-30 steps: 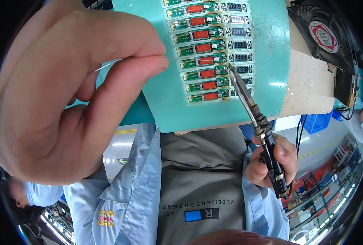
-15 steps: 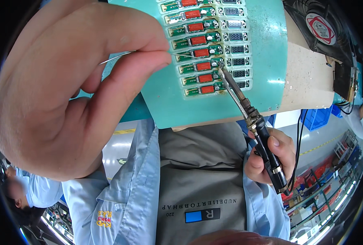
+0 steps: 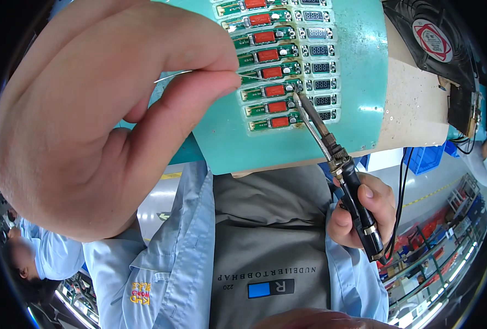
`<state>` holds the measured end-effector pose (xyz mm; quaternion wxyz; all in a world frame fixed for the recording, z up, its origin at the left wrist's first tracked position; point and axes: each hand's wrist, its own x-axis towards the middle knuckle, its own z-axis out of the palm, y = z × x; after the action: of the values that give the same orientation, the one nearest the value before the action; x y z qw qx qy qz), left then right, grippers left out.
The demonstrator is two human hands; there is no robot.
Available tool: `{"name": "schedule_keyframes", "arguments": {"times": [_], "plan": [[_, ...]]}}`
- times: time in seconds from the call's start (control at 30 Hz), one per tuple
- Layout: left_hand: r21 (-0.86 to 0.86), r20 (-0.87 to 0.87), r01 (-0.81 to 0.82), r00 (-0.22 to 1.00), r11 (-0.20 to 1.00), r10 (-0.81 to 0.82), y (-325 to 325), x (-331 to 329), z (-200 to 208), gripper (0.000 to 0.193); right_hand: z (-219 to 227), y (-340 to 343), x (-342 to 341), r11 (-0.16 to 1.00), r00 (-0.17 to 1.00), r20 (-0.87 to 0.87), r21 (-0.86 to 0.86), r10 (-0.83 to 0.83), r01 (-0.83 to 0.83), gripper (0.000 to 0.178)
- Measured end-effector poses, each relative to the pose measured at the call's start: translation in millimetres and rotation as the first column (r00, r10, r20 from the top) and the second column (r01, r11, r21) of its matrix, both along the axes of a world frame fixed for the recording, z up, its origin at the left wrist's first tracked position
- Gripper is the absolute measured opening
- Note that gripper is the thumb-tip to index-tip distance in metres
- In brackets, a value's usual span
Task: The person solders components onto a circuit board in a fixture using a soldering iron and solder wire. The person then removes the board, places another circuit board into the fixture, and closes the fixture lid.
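My left hand [image 3: 106,126] fills the upper left, thumb and forefinger pinched on a thin solder wire [image 3: 169,77]. The wire runs right across the small green circuit boards, its far end close to the iron's tip. My right hand [image 3: 383,205] grips the black handle of a soldering iron [image 3: 366,225], which has a thin metal tube alongside its shaft. The tip meets the boards near the right end of one with a red block component [image 3: 275,91]. Beside that row sit small dark digit displays [image 3: 322,85]. All lie in slots of a turquoise fixture plate [image 3: 358,71].
A black fan [image 3: 432,41] stands at the upper right, on a beige board [image 3: 413,104]. Black cables [image 3: 403,186] hang beside the iron. A blue crate [image 3: 425,160] is below the bench edge. Another person in light blue [image 3: 57,252] is at the lower left.
My left hand has shifted a little to the right with the solder wire. The iron's tip has moved only very slightly.
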<state>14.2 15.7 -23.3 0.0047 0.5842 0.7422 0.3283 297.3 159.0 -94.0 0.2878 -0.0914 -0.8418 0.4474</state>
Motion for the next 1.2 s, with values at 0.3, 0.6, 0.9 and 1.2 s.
{"name": "schedule_keyframes", "arguments": {"times": [0.3, 0.6, 0.9, 1.2], "plan": [[-0.001, 0.005, 0.010, 1.000, 1.000, -0.010, 4.6, 1.2, -2.5, 0.017, 0.7, 2.6, -4.4, 0.997, 0.999, 0.010, 0.074, 0.035, -0.036, 0.043], [-0.001, 0.003, 0.011, 1.000, 1.000, -0.011, -0.1, -2.4, -2.3, 0.017, 2.7, -3.1, 0.3, 1.000, 0.999, 0.026, -0.024, -0.020, 0.020, 0.047], [0.009, 0.001, 0.012, 1.000, 1.000, -0.012, -5.2, -0.7, 0.2, 0.017, -13.7, 1.1, 1.3, 0.997, 0.978, -0.208, 0.065, -0.021, 0.035, 0.043], [0.013, 0.001, 0.019, 1.000, 1.000, -0.019, -3.2, 6.4, 0.3, 0.018, -10.9, -1.2, 7.0, 0.997, 0.984, -0.177, 0.065, -0.027, 0.039, 0.042]]}}
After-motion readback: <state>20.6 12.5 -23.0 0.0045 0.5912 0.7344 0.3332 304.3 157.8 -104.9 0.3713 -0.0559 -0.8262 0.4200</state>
